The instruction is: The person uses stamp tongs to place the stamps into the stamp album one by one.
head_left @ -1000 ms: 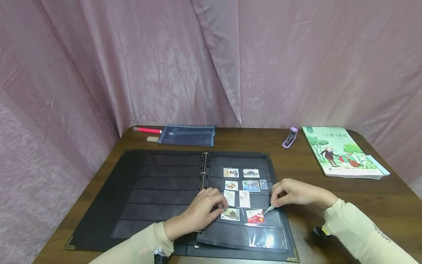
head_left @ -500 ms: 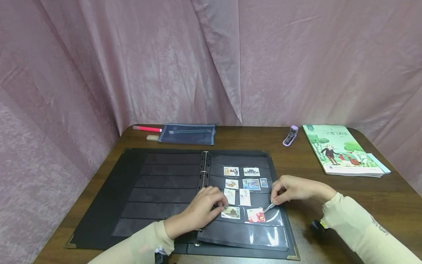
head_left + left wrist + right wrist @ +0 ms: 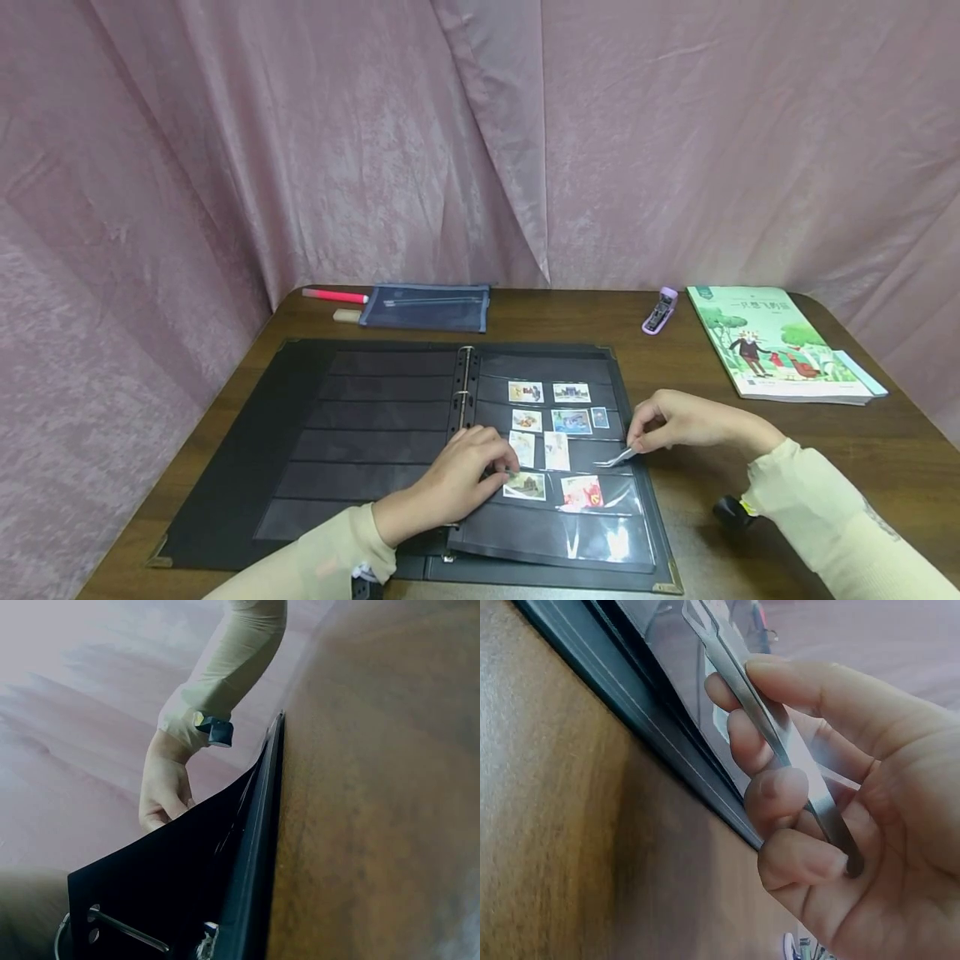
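My right hand (image 3: 671, 421) grips metal tweezers (image 3: 761, 720), their handle lying across the curled fingers in the right wrist view. In the head view their tips are just above a red-and-white stamp (image 3: 582, 492), over the black stock page (image 3: 555, 529), and hold nothing. That stamp lies in a clear pocket strip, beside a landscape stamp (image 3: 525, 486). My left hand (image 3: 457, 475) rests on the page's left part, thumb and index fingertips right at the landscape stamp's upper left corner. I cannot tell whether they pinch the strip. Several more stamps fill the rows above.
The black ring album (image 3: 225, 467) lies wide open on the brown table (image 3: 847, 492). Behind it are a blue zip pouch (image 3: 427, 308) and a red pen (image 3: 335, 296). A purple stapler-like object (image 3: 660, 311) and a green picture book (image 3: 776, 342) lie at the right.
The tweezers have drawn back from the red-and-white stamp, up and to the right with my right hand. That stamp stays in its strip. My left hand has stayed in place.
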`<action>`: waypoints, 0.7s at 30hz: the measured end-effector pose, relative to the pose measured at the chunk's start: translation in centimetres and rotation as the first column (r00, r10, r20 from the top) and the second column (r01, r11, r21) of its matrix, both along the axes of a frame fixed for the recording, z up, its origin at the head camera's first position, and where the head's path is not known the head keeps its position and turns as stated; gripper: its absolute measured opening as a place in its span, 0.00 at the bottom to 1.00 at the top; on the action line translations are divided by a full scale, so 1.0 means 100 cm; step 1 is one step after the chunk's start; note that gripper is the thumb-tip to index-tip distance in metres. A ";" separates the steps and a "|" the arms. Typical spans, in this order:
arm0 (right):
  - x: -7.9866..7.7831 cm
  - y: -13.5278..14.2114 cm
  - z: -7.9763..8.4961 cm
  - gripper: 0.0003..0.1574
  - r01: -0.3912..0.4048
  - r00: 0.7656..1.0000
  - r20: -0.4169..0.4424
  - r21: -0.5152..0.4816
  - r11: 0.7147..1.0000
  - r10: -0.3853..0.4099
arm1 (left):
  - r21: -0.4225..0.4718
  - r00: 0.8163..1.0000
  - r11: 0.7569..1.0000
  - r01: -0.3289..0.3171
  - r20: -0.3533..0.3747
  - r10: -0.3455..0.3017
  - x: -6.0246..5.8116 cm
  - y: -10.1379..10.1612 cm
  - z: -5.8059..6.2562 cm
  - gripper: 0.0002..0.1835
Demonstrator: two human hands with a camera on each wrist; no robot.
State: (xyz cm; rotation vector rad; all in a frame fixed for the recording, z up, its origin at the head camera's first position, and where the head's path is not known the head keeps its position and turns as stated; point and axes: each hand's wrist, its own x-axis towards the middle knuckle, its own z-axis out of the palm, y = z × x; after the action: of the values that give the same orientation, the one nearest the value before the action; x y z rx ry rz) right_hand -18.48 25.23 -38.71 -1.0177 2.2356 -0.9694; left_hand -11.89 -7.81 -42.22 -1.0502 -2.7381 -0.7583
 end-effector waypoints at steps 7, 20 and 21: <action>0.001 0.009 0.000 0.07 0.087 0.994 -0.055 -0.039 0.995 -0.089 | -0.003 1.000 1.000 -0.002 0.019 0.002 0.001 0.000 0.000 0.09; 0.010 0.031 -0.005 0.06 0.272 0.929 -0.212 -0.161 0.949 -0.302 | -0.020 1.000 1.000 -0.008 0.014 0.008 0.000 0.000 0.001 0.08; 0.011 0.033 -0.005 0.06 0.286 0.923 -0.218 -0.167 0.944 -0.318 | -0.022 1.000 1.000 -0.009 0.016 0.010 0.000 0.000 0.001 0.08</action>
State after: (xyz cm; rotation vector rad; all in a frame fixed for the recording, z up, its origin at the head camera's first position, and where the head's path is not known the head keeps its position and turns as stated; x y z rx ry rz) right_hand -17.38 28.54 -39.21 -0.9012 2.6186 -1.1929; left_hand -11.89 -7.77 -42.16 -1.0389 -2.7690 -0.7400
